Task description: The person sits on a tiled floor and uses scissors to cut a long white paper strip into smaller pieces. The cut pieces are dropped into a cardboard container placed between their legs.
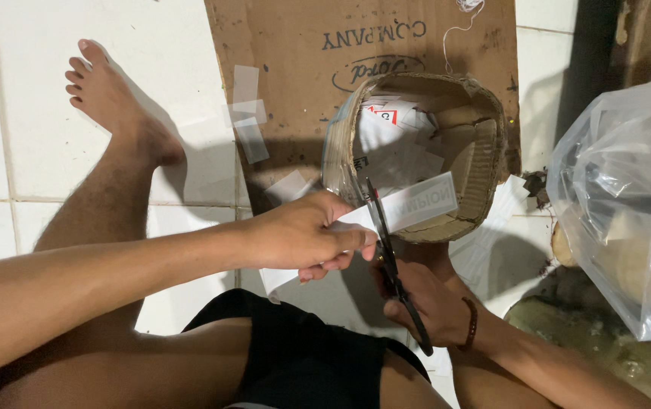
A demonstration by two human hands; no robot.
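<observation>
The left hand (pixel 303 235) pinched the paper strip (pixel 409 206) out over the cardboard box (pixel 484 151) so offcuts fell inside, while the right hand (pixel 431 299) gripped the scissors (pixel 386 250) across it.

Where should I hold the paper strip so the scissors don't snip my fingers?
Pinch the paper strip at its near end, as the left hand does, from the left of the scissors. The blades cross the strip's middle, and the free end hangs over the cardboard box.

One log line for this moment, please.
left hand: holds paper strip | right hand: scissors cutting strip | cardboard box: holds cut pieces
</observation>
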